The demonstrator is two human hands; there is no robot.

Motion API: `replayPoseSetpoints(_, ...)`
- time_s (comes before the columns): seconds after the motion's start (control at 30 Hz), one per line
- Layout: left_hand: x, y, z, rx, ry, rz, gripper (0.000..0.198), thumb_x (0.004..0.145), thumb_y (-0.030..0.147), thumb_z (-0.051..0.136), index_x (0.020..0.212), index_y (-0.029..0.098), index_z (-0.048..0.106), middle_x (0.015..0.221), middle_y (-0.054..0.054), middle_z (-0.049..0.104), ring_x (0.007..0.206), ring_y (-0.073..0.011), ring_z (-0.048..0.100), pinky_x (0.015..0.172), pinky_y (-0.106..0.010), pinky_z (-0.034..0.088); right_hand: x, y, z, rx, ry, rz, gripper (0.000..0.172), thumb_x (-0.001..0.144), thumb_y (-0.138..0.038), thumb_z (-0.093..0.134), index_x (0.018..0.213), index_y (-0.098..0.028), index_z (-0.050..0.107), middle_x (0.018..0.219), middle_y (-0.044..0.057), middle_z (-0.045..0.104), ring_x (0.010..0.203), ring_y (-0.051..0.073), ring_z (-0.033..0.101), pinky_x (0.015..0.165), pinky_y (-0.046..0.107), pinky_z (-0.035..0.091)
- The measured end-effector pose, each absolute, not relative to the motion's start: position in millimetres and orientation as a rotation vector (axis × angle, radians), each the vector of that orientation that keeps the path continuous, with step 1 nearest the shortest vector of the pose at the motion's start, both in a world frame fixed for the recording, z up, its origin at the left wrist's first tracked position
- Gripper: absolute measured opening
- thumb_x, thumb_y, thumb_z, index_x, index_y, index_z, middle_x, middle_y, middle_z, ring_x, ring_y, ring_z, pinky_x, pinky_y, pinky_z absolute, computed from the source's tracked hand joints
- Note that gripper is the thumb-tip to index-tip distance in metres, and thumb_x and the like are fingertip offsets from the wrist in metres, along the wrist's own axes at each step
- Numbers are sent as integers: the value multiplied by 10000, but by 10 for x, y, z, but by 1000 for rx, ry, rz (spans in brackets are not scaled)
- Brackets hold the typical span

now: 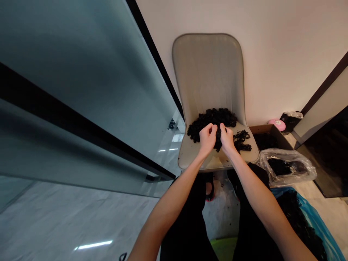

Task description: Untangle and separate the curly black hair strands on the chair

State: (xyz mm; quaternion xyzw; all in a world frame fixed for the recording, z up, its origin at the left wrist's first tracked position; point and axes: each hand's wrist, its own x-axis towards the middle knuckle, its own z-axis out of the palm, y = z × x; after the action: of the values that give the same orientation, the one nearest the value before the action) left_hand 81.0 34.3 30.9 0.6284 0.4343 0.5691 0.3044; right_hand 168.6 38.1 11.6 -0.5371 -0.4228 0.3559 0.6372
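A heap of black curly hair (212,120) lies on the seat of a beige chair (208,72), which is tilted back against the wall. My left hand (208,139) and my right hand (227,139) meet at the front of the heap. Their fingertips pinch a hanging black curly bunch (218,139) between them, and the fingers hide part of it. Just right of my right hand, a tangled strip of black lace or hair weft (241,140) rests on the seat.
A cardboard box (268,137) holding dark material stands right of the chair. Below it are a clear plastic bag (285,168) of black hair and a blue bag (301,217) with more. A pink round object (277,124) sits behind the box. A large glass panel (81,90) fills the left.
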Motion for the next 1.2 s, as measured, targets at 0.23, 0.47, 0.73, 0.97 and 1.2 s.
replayPoseSetpoints(0.23,889,366,174,1385,1293,1762,404,976,297,543,614,195,397,574,47,374,569,-108,328,575,-283,223,1468,424,66,-1220,-790,726,524,920,-672,438,628,-237,406,600,-28,398,633,138,352,600,279,338)
replayPoseSetpoints(0.47,821,680,184,698,1021,1729,392,983,380,520,645,204,426,566,50,411,498,-85,364,533,-231,301,1297,445,49,-1179,-620,859,467,962,-594,415,656,-243,389,629,-28,381,640,138,350,584,266,363)
replayPoseSetpoints(0.73,658,781,125,549,837,1548,174,795,336,647,861,175,636,680,28,565,510,-61,450,539,-221,340,1465,426,133,-1169,-793,893,606,905,-781,342,706,-225,479,635,5,480,671,163,472,603,270,409)
replayPoseSetpoints(0.97,120,1249,-208,1004,1505,1456,117,794,259,595,866,175,634,852,-34,672,650,-116,563,672,-261,441,1871,373,130,-1274,-946,905,660,888,-809,400,756,-195,605,593,11,509,616,180,528,591,296,428)
replayPoseSetpoints(1.2,-251,1466,-453,1591,2062,1291,132,832,203,629,960,204,661,945,-75,712,1093,-285,587,996,-439,415,2273,274,182,-1345,-1051,910,404,883,-573,598,725,-201,590,591,-31,491,529,134,481,544,276,410)
